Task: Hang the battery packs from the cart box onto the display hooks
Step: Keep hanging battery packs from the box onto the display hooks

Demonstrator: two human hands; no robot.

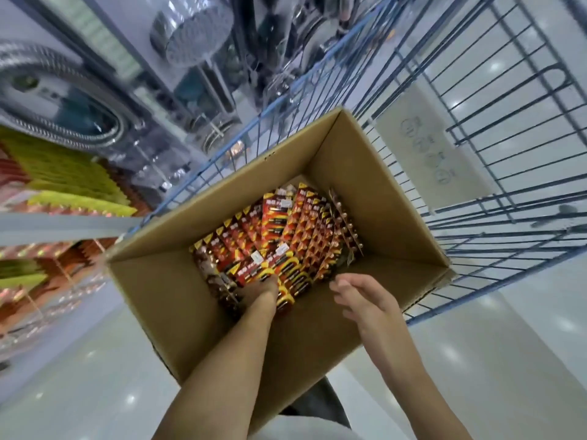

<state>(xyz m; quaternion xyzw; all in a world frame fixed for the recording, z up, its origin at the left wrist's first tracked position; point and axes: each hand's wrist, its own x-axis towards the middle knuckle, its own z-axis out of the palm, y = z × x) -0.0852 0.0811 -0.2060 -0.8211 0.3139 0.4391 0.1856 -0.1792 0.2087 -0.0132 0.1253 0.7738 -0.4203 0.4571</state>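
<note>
Deep inside the box (165,300), left hand (268,285) touches battery packs (279,236), grip unclear; right hand (362,300) hovers loose.

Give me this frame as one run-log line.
stage: picking | left hand: deep in cardboard box, on battery packs, grip unclear | right hand: open, over box edge, empty | box: in blue wire cart

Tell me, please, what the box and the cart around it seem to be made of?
The box looks like brown corrugated cardboard, matte, with creased corners and folded flaps. The cart seems to be metal wire with a blue coating, judging by its thin, straight, evenly spaced bars.
</note>
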